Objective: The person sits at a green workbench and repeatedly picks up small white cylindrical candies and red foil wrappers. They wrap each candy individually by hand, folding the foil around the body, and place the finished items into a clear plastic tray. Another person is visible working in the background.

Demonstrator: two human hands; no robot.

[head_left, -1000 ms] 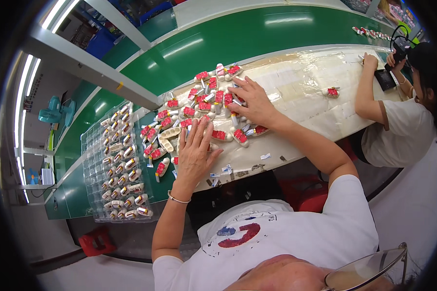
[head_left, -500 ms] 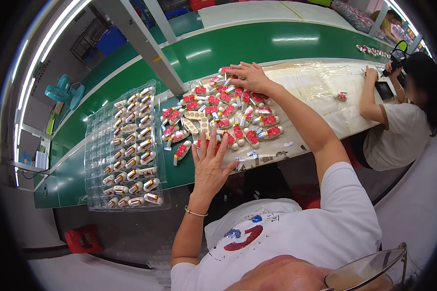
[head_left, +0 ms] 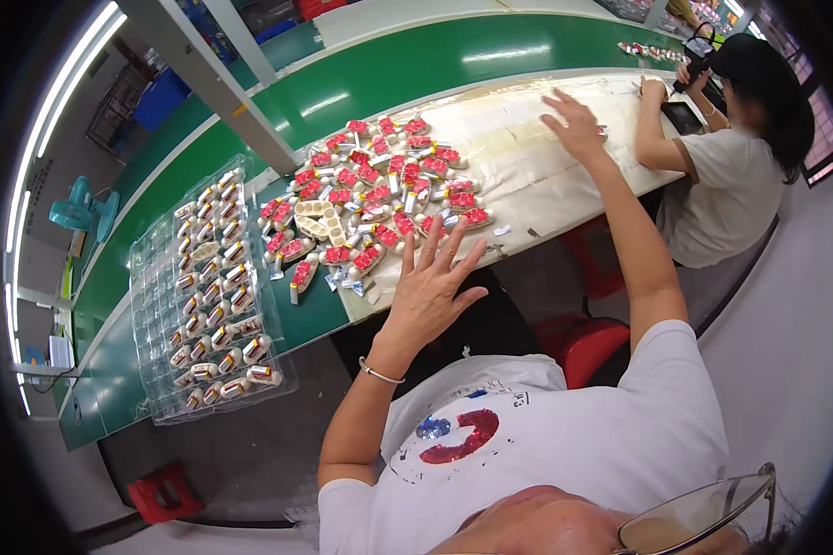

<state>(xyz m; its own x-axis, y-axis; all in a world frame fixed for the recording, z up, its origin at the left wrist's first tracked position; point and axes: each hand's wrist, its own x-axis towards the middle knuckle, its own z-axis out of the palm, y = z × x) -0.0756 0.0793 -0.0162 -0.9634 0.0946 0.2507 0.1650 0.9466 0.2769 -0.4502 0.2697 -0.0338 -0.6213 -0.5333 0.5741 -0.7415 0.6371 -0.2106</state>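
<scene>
Over the near edge of the pile hovers my left hand, fingers spread and nothing in it. My right hand is stretched far out to the right over the covered tabletop, its fingers apart. Just beyond its wrist side lies a single small piece, partly hidden by the hand. The pile holds many small white oblong pieces with red labels and small tubes on them. Among them sit a few cream-coloured oblong pieces with round hollows, and small blue-and-white slips lie at the near edge.
A clear plastic tray at left carries rows of white pieces with yellow-and-red tubes. A metal post rises behind the pile. A co-worker sits at right. Red stools stand below, and a teal fan is far left.
My right hand has swung from the far side of the pile out to the right. The left hand has drawn slightly right, off the pile. The view has shifted.
</scene>
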